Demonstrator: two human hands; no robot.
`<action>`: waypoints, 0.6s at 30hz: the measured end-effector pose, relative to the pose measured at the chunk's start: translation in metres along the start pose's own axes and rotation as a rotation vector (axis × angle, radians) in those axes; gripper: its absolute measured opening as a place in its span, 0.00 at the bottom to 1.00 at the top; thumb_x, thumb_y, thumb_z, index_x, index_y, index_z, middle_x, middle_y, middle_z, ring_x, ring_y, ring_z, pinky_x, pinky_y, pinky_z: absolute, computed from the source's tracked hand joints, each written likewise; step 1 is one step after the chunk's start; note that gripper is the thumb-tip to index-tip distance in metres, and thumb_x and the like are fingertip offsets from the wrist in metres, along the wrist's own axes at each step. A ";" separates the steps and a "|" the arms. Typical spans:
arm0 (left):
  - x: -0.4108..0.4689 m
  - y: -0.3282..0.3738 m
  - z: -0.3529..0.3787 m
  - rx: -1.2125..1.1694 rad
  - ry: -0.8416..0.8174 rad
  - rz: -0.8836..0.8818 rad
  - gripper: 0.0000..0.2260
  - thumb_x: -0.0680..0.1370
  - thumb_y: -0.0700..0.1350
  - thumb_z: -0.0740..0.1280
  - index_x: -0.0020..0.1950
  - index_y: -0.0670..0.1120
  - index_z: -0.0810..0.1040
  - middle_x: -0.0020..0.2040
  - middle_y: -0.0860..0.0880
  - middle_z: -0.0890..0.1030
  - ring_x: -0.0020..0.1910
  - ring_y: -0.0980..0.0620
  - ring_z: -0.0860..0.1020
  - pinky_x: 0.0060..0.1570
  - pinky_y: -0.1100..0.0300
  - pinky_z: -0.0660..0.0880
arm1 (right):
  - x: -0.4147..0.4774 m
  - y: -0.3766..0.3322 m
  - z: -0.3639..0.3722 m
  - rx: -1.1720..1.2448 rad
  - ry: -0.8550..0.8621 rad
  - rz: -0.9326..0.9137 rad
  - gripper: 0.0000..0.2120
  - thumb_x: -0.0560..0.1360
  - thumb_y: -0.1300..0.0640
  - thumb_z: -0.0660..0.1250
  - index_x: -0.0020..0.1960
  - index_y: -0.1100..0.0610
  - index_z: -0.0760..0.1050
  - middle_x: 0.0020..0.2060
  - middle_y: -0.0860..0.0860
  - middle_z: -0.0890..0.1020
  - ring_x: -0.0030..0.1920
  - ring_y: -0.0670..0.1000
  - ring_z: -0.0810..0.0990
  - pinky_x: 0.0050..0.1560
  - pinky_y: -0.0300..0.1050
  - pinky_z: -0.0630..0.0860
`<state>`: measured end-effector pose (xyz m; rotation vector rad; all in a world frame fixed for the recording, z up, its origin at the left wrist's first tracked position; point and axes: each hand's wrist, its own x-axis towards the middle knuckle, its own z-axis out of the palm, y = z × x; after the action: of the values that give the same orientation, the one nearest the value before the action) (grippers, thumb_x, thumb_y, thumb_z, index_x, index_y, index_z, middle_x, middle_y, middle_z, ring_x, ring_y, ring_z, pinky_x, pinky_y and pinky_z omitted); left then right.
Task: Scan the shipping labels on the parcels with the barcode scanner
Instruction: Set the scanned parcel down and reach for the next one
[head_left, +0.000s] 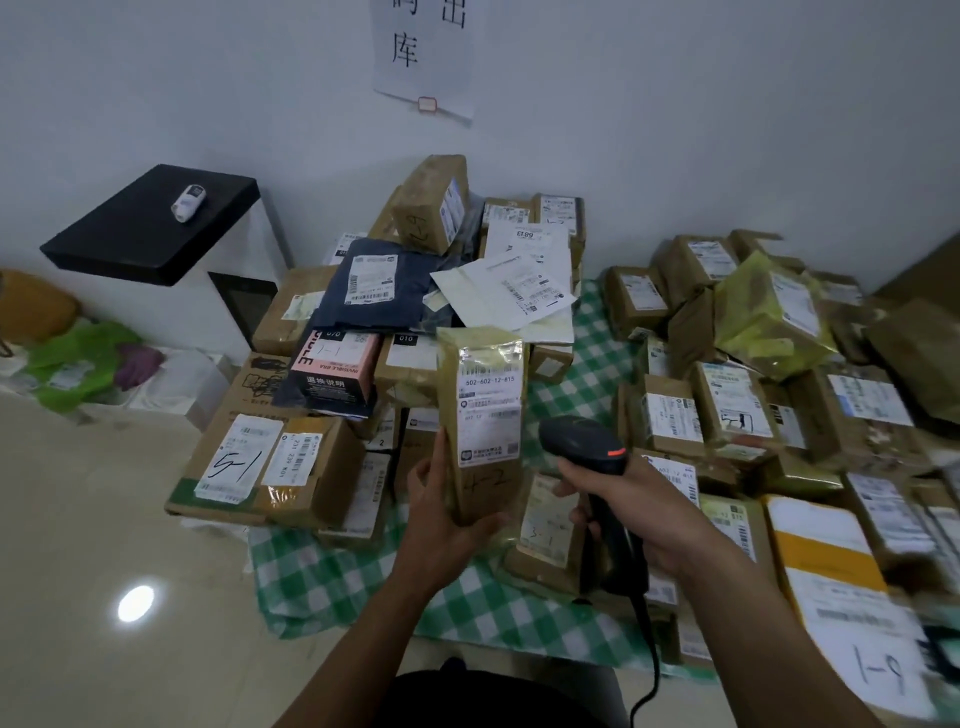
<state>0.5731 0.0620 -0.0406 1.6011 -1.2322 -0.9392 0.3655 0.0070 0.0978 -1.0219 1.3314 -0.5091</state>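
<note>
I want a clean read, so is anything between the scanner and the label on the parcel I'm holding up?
Nothing visible. The barcode scanner in the right hand sits just right of the label; the left hand grips the parcel clear of it.

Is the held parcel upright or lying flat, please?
Upright: the parcel stands on end in the left hand, label facing the camera.
</note>
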 end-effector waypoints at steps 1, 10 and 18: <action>0.006 0.008 0.004 0.008 -0.028 0.014 0.58 0.66 0.57 0.83 0.82 0.68 0.43 0.74 0.48 0.60 0.73 0.57 0.60 0.70 0.55 0.66 | -0.001 0.001 -0.009 0.016 0.035 -0.010 0.09 0.78 0.53 0.74 0.57 0.51 0.82 0.44 0.53 0.88 0.34 0.49 0.82 0.35 0.42 0.76; 0.086 0.098 0.082 0.090 -0.345 0.059 0.54 0.71 0.56 0.80 0.80 0.71 0.41 0.78 0.51 0.54 0.72 0.51 0.65 0.71 0.49 0.68 | 0.003 0.013 -0.080 0.211 0.318 -0.043 0.12 0.77 0.54 0.75 0.58 0.55 0.81 0.40 0.53 0.87 0.35 0.51 0.82 0.36 0.45 0.75; 0.142 0.107 0.134 -0.125 -0.471 -0.173 0.40 0.76 0.43 0.76 0.79 0.63 0.59 0.75 0.50 0.73 0.75 0.48 0.69 0.73 0.44 0.67 | 0.035 0.023 -0.100 0.146 0.291 0.061 0.12 0.77 0.54 0.76 0.58 0.53 0.80 0.48 0.56 0.87 0.38 0.51 0.87 0.36 0.43 0.75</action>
<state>0.4480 -0.1144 0.0099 1.4483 -1.3258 -1.5371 0.2734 -0.0412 0.0680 -0.8055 1.5527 -0.7179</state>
